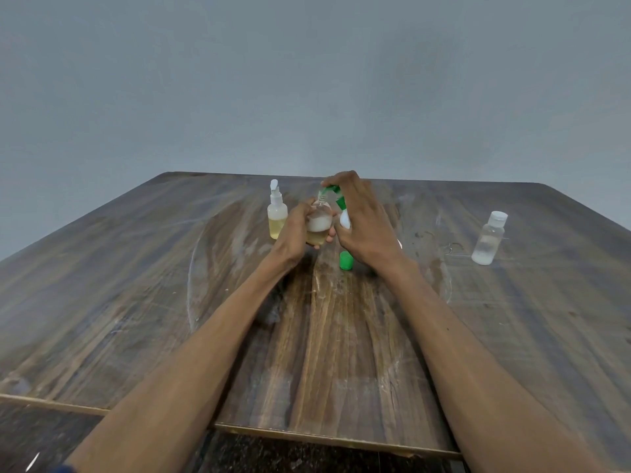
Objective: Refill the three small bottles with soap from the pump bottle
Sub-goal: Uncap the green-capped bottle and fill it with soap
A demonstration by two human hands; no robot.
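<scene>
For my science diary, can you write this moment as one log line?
left hand: holds small bottle | right hand: presses pump bottle | green cap: on table

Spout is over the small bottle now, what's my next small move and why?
Probably press the pump head down gently. The right hand holds the pump bottle with its green spout at the open mouth of the small bottle gripped by the left hand; its green cap lies on the table.
</scene>
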